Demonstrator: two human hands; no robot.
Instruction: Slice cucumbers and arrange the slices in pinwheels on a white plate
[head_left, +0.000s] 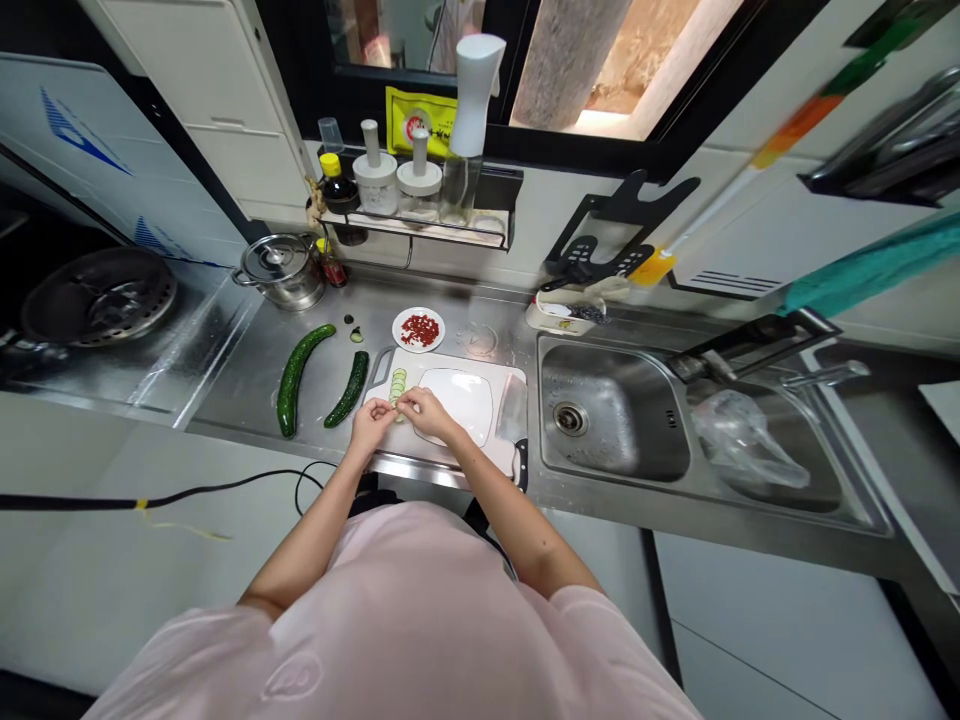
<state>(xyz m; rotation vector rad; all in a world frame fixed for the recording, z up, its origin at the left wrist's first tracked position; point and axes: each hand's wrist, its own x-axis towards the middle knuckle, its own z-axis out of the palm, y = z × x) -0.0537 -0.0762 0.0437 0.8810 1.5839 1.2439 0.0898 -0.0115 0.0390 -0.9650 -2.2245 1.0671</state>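
Pink shirt below me, both hands at the slices

Pink cloth fills the space just below my hands: my shirt [420, 620]. Beyond it, my left hand [373, 424] and right hand [427, 410] meet over the near end of a short row of pale green slices [398, 376]. Fingers are bent and fingertips drawn together on both, right at the slices; I cannot tell whether a slice is pinched between them. The row runs away from my fingertips along the left part of the board [420, 357].

Just right of the row, partly behind my right hand, a white plate [465, 395] sits on the board. Farther right of that hand, a knife [514, 405] lies along the board's edge, its black handle toward me.

Left of my left hand, just off the board, is a short cucumber [348, 390]; farther left, a longer, curved one [294, 380]. Ahead of my hands, past the board, stands a dish [401, 338] of red bits [420, 328]. Ahead and well to the left is a lidded pot [289, 285]. Well to the right of my right hand is the sink [622, 430].
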